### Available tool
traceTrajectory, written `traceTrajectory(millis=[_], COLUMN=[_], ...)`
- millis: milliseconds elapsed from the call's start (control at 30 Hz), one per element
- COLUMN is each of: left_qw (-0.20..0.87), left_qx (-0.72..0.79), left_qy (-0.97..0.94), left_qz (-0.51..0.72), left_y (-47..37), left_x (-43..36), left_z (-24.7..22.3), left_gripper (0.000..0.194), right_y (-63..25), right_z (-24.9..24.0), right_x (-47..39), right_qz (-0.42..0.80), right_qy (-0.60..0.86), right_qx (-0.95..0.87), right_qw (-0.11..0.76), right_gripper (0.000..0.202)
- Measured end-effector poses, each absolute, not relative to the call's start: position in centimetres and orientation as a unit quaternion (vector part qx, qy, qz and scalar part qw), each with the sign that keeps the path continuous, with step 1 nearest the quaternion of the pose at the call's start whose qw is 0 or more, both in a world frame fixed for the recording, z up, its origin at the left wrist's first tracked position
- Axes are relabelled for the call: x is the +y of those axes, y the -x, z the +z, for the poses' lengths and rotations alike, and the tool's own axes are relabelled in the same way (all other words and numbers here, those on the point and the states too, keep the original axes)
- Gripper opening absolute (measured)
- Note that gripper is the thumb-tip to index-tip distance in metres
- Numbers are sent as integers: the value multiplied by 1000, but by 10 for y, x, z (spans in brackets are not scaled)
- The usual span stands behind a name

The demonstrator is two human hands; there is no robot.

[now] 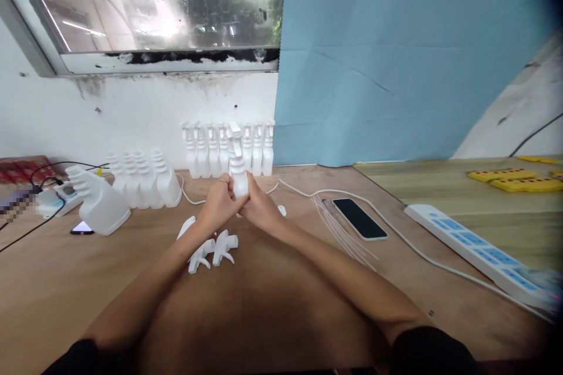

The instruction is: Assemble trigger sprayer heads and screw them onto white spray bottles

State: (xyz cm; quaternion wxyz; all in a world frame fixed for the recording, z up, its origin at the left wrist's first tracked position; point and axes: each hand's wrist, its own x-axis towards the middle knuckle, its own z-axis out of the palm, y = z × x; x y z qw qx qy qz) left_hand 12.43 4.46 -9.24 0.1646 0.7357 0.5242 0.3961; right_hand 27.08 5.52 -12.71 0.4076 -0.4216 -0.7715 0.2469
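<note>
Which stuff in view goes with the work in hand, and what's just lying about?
Likely in use:
spray bottle in left hand and right hand
trigger-topped bottles by the wall
topless bottles at left
loose trigger heads
possibly thin pale strands

Likely just lying about:
dark-screened phone
power strip
yellow pieces

I see black sleeves (431, 353) that leave the forearms (347, 269) bare. On the left hand (219, 202) sits what looks like a thin ring (224, 180), though it's blurred.
</note>
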Motion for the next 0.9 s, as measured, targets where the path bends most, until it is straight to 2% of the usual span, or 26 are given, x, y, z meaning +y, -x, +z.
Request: traceTrajectory(millis=[100, 200, 400, 500, 733, 833, 900], left_qw=[210, 221, 113, 49, -47, -62, -44], left_qx=[476, 454, 533, 586, 676, 680, 664], left_qy=[-758, -782, -747, -693, -572, -562, -612], left_qz=[393, 365, 380, 418, 463, 466, 427], left_y=[-117, -105, -63, -32, 32, 40, 37], left_x=[52, 60, 64, 56, 31, 28, 28], left_z=[-93, -89, -54, -30, 0, 3, 2], left_gripper=[28, 28, 28, 23, 29, 27, 32], right_y=[-275, -286, -311, -319, -328, -331, -331], right_z=[-132, -139, -157, -168, -188, -188, -186], right_x=[75, 103, 163, 181, 191, 193, 196], right_qz=[256, 231, 146, 144, 137, 131, 126], right_qy=[420, 436, 511, 530, 555, 567, 580], right_qx=[-758, -731, -662, -647, -654, -662, -660], right_qw=[429, 472, 528, 529, 495, 473, 460], right_gripper=[82, 83, 85, 84, 81, 80, 79])
